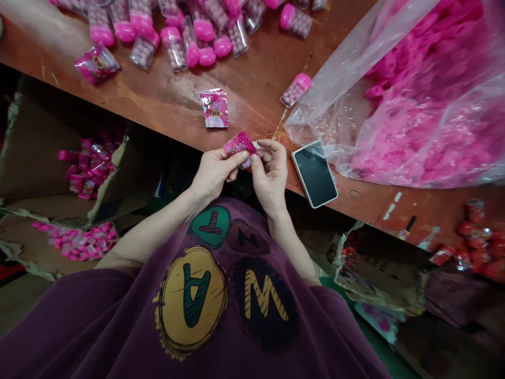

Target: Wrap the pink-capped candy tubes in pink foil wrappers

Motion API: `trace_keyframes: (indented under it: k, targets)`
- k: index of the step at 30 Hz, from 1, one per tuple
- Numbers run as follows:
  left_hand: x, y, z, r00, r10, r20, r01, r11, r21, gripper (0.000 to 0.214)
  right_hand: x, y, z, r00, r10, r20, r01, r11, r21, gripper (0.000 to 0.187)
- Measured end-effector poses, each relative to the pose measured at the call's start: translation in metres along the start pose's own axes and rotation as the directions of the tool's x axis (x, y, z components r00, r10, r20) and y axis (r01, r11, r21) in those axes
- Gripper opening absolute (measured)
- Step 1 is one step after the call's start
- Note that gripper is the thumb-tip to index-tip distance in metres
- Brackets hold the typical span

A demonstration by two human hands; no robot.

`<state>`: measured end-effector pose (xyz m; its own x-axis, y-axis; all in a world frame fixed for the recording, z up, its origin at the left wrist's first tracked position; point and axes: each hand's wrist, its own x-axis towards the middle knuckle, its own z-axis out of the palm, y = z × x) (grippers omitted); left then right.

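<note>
A small pink printed wrapper [239, 144] is held between both hands at the near edge of the brown table [165, 100]. My left hand [214, 171] pinches its left side with thumb and fingers. My right hand [270, 171] pinches its right side, fingers curled. What the wrapper encloses is hidden by my fingers. Another flat pink wrapper [214, 108] lies on the table just beyond my hands, and a single pink-capped clear tube of small balls [295, 89] lies to its right.
Several pink-capped tubes [189, 31] are heaped at the table's far edge, with a wrapped one [97, 63] at the left. A phone [315, 173] lies by my right hand. A clear bag of pink caps [414, 100] fills the right. A cardboard box [84, 168] holds wrapped tubes.
</note>
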<state>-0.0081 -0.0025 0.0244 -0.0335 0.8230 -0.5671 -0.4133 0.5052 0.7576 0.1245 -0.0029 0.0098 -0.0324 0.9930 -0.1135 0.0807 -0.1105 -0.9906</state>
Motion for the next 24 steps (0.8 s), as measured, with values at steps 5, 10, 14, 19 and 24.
trace_keyframes:
  k: [5, 10, 14, 19, 24]
  targets:
    - [-0.001, -0.003, -0.001, 0.998, -0.06, -0.005, 0.06, 0.996, -0.06, 0.035, -0.004, 0.011, 0.009, 0.998, -0.046, -0.052, 0.041, 0.995, -0.089, 0.026]
    - [-0.009, 0.001, -0.013, 0.99, -0.139, 0.003, 0.139, 0.987, -0.076, 0.037, -0.01, 0.018, 0.015, 0.991, -0.127, 0.037, 0.132, 0.965, -0.228, 0.022]
    - [-0.009, 0.006, -0.018, 0.987, -0.13, -0.092, 0.122, 0.989, -0.082, 0.041, -0.009, 0.016, 0.003, 0.99, -0.129, 0.059, 0.141, 0.932, -0.335, 0.032]
    - [0.001, 0.012, -0.014, 0.983, -0.105, -0.151, 0.092, 0.992, -0.09, 0.051, 0.004, 0.027, -0.029, 0.976, -0.162, -0.146, 0.034, 0.776, -0.63, 0.053]
    - [0.01, 0.01, -0.005, 0.982, -0.172, -0.073, 0.155, 0.968, -0.196, 0.039, 0.005, 0.034, -0.031, 0.983, -0.146, -0.109, 0.068, 0.849, -0.523, 0.047]
